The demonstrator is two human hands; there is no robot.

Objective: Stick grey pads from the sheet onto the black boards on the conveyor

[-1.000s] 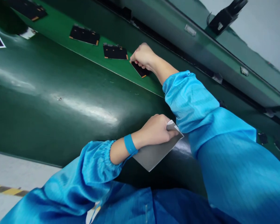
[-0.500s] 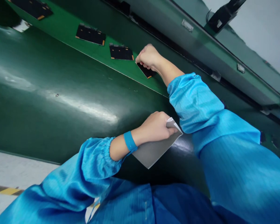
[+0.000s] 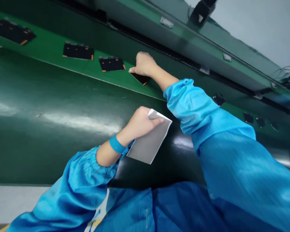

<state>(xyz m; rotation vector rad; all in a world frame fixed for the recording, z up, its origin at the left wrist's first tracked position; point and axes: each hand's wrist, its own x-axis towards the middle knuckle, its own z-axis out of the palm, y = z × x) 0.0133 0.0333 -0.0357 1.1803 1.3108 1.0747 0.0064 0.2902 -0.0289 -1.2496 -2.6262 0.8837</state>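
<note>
My left hand (image 3: 143,124), with a blue band at the wrist, is closed on a thin grey rectangular panel with white edges (image 3: 148,145), held tilted above the dark green table. The thumb lies across the panel's face near its upper corner. Farther forward, my right hand (image 3: 144,65) reaches down over a thin black panel with orange corners (image 3: 142,79) on the green strip. Its fingers are bent and the thumb touches the panel's left corner; the hand hides much of that panel. Just left of it lies a similar black panel (image 3: 112,64).
More black panels lie along the green strip (image 3: 47,56), one at mid-left (image 3: 77,51) and one at far left (image 3: 12,31). Several small dark pieces (image 3: 248,118) lie on it at the right. A raised glassy ledge (image 3: 174,42) runs behind. A tiny bit (image 3: 39,115) rests on the table (image 3: 70,154).
The view has shifted, with the strip's panels now farther left. My left hand has turned the grey panel so more of its face shows. My right hand remains at the same black panel, its thumb straighter.
</note>
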